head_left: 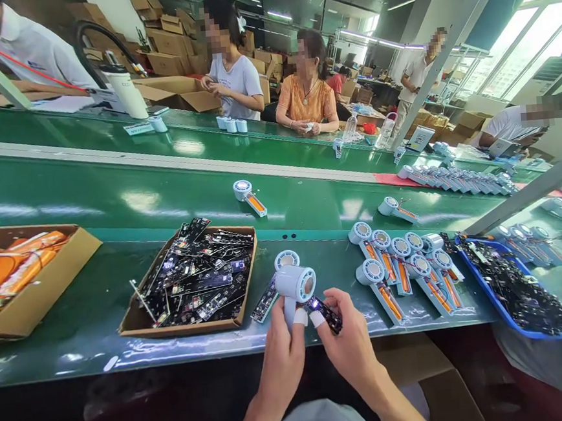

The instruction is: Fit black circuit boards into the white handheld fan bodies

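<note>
My left hand (285, 340) is closed around the handle of a light-blue handheld fan (294, 283), its round head facing up and to the right. Between the thumb and fingers of my right hand (346, 332) is a black circuit board (325, 313) with a bright light on it, close beside the fan. White covers sit on both thumb tips. Just behind the held fan, another fan head (286, 260) lies on the bench with a dark board (265, 300) along its handle. Left of my hands, a cardboard tray (246, 304) is heaped with black circuit boards (208, 274).
Several fans with orange batteries (397, 266) lie to the right, before a blue tray (506, 313) of dark boards. A cardboard box (38, 288) of orange batteries stands left. On the green belt (186, 179) lies a single fan (248, 195). Several co-workers sit across the line.
</note>
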Available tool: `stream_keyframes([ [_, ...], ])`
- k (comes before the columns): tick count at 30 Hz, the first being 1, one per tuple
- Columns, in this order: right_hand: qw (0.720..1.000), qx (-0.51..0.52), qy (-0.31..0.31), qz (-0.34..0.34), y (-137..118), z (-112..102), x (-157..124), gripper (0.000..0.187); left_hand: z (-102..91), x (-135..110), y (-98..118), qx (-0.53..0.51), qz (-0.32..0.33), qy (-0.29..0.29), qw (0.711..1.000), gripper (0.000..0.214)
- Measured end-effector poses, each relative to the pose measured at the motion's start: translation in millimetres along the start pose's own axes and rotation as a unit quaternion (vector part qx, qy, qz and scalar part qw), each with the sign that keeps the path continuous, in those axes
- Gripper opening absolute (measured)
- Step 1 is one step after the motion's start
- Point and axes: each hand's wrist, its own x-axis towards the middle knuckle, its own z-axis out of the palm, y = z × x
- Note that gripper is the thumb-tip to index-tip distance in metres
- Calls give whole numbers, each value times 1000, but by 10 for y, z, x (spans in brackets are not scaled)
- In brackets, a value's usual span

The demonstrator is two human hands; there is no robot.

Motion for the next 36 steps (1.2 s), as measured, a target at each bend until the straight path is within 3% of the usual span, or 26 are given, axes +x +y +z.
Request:
stream_keyframes([
  [5, 970, -202, -54, -123, -61, -86, 52, 22, 10, 82, -40, 44, 56, 36, 997, 42],
  [10, 935, -286, -176, -111, -247, -304, 190, 19, -64, 147, 32, 51, 71, -1, 996, 45],
  [14, 907, -198, -338, -153, -333, -524, 485, 13, -165, 174, 120, 7, 41, -53, 998, 42],
  [16, 894, -75, -415, -150, -288, -551, 601, 13, -208, 187, 141, -42, 7, -80, 996, 41],
  [18, 879, 74, -461, -100, -199, -491, 627, 18, -234, 201, 140, -101, -27, -101, 989, 44],
  [21, 854, 252, -452, 52, -66, -294, 492, 37, -237, 207, 102, -199, -74, -125, 969, 57],
  [23, 839, 331, -407, 143, -25, -157, 349, 48, -224, 193, 64, -249, -99, -133, 954, 63],
  [25, 827, 391, -356, 192, -30, -55, 229, 55, -211, 164, 28, -260, -105, -124, 952, 64],
  [28, 813, 451, -300, 212, -81, 23, 146, 57, -203, 113, 2, -219, -85, -94, 967, 58],
  [31, 808, 473, -266, 230, -117, 46, 149, 56, -198, 94, 14, -161, -63, -105, 979, 57],
  [34, 820, 461, -243, 236, -131, 51, 154, 56, -181, 106, 48, -111, -34, -101, 988, 55],
  [36, 839, 444, -221, 224, -151, 41, 128, 55, -162, 118, 80, -76, -13, -57, 995, 51],
])
